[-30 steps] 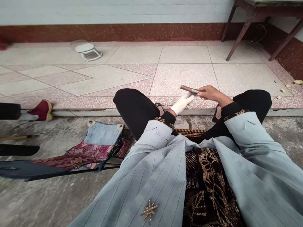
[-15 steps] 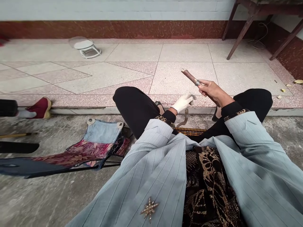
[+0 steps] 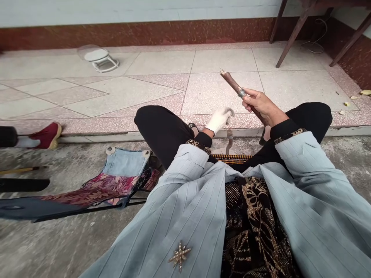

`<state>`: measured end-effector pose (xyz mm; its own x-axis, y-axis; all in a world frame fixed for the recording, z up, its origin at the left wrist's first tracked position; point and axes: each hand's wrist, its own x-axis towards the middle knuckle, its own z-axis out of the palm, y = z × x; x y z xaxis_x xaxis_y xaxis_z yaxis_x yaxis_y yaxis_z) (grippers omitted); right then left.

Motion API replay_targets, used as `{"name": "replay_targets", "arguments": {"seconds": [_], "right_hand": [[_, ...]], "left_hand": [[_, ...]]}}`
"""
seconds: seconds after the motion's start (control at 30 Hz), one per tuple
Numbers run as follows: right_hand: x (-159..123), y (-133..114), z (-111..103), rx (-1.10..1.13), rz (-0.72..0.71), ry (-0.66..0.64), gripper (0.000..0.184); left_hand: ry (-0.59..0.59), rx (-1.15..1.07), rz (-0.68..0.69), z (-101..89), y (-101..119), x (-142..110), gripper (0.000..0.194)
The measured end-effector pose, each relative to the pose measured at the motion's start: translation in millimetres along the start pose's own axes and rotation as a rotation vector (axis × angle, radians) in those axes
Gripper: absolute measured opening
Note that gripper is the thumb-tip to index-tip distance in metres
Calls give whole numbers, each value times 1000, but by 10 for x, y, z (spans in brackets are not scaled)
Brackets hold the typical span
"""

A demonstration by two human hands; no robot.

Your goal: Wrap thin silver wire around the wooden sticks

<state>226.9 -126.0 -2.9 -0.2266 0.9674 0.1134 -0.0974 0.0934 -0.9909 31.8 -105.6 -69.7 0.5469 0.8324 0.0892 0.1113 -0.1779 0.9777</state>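
Observation:
My right hand [image 3: 259,105], bare, is closed around a brown wooden stick [image 3: 231,82] that tilts up to the left. A band of silvery wire [image 3: 241,93] is wound around the stick just beyond my fingers, and a short thin strand juts from its far end. My left hand [image 3: 219,119], in a white glove, is closed lower and to the left. A faint thin strand runs between it and the wound band; the grip itself is partly hidden. Below the glove, between my knees, is a curved brown piece [image 3: 229,142], whose kind I cannot make out.
A folding chair with floral cloth [image 3: 110,185] stands to my left. Beyond it is another person's red shoe [image 3: 46,135]. A small white stool [image 3: 101,60] is on the tiled step [image 3: 156,61], and wooden table legs [image 3: 292,36] stand at the back right.
The stick and my right hand have tilted up slightly. My gloved left hand has shifted a little left and up, its fingers curling more. The curved brown piece hangs straighter.

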Motion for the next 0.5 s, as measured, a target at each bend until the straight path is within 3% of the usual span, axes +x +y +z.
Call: {"name": "replay_targets", "arguments": {"seconds": [0.03,0.1,0.13,0.2,0.23,0.3,0.4,0.5], "right_hand": [[-2,-18,1,3,0,14,58],[-12,-50,19,-5,12,26,59],[-19,-60,36,-15,24,25,60],[-33,-69,79,-39,51,19,61],[-37,-69,101,-33,58,19,61],[-40,-70,131,-31,63,-3,64],[-34,-76,139,-36,44,-15,66],[-35,-97,133,-49,38,-12,67]], "left_hand": [[14,-64,15,-4,29,-5,20],[-77,-56,1,-33,85,6,23],[-72,13,-47,-53,108,22,20],[44,147,-109,-89,142,62,15],[45,141,-108,-100,154,80,18],[-61,148,-132,-100,176,100,19],[17,174,-110,-70,214,93,18],[-148,128,-94,-50,260,94,13]]}}
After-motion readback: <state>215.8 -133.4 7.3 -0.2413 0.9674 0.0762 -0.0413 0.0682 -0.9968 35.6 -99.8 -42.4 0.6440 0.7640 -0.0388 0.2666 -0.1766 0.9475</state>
